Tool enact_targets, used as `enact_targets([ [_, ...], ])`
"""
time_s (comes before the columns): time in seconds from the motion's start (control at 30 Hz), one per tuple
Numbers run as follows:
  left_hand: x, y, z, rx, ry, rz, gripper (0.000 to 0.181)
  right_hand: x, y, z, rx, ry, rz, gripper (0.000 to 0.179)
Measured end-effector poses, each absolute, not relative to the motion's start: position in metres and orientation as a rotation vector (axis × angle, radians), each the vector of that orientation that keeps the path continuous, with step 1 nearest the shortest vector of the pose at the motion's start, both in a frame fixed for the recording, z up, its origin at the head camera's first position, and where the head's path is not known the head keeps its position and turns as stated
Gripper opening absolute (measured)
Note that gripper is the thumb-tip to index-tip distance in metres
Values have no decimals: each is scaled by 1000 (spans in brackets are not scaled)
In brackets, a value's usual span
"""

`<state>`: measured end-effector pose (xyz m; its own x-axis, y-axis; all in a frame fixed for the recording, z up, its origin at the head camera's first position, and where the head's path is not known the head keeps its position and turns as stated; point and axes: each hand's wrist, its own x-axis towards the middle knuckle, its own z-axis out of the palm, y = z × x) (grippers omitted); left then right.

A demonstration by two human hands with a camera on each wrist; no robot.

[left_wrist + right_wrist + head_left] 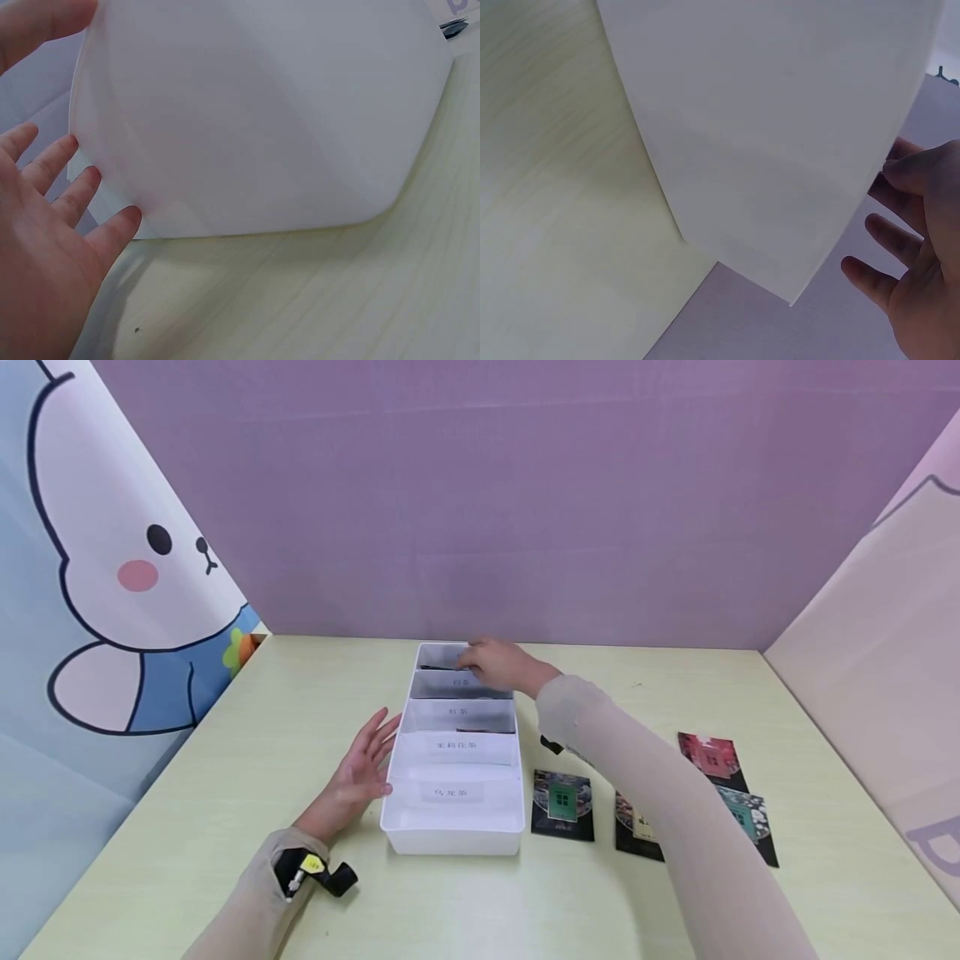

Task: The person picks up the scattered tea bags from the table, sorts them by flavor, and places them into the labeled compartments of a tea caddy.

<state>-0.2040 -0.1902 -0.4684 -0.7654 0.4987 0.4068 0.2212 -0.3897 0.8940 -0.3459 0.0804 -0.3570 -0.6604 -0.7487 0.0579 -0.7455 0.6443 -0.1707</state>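
Observation:
A long white box [455, 842] is divided into several compartments, with Chinese tea names on labels inside. My right hand [504, 663] reaches over its far right corner. Thumb and index finger pinch at a dark tea packet [437, 667] low in the farthest compartment; the fingers cover part of it. In the right wrist view the other fingers of that hand [921, 255] spread outside the wall. My left hand [351, 782] steadies the box from the left, fingers spread. Its fingertips touch the white side wall [247, 127] in the left wrist view.
Right of the box lie a green-labelled packet [562, 806], a cream-labelled packet [637, 831] partly under my right sleeve, a red packet [712, 758] and a teal packet [752, 822]. A purple cloth wall [525, 510] stands behind the table.

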Motion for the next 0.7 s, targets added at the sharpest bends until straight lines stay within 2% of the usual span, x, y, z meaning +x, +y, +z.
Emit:
enact_targets([
  [0.7, -203, -190, -469, 1010, 1593, 2289, 103, -332, 115, -349, -1414, 2867, -221, 33],
])
